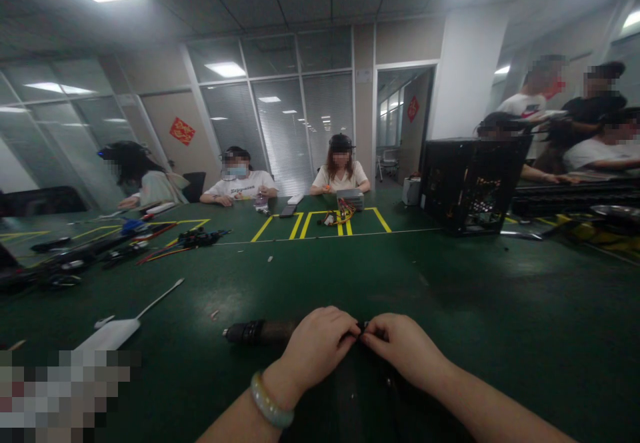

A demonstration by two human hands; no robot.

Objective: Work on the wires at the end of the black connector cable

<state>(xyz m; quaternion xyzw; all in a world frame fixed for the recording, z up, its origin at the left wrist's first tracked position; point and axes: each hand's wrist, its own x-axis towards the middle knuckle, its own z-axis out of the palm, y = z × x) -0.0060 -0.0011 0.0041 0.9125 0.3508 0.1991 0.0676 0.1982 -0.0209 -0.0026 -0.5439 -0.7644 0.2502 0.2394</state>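
Observation:
A dark, rod-shaped tool (260,332) lies across the green table with its narrow metal tip pointing left. It looks like an electric screwdriver, but its right end is hidden behind my left hand (320,344). That hand is closed, thumb and fingers pinched together, with a pale bangle (270,400) on the wrist. Close beside it, almost fingertip to fingertip, my right hand (403,346) is also closed in a pinch. A small dark bit (363,326) shows between the two sets of fingertips, too small to name. Below the hands, the tabletop is dark and hard to make out.
A white adapter with a short cable (113,335) lies at left, near tangled black cables (197,236). A black computer case (470,183) stands at right. Across the table (300,270), a power supply with coloured wires (350,200) sits before a seated person (341,170).

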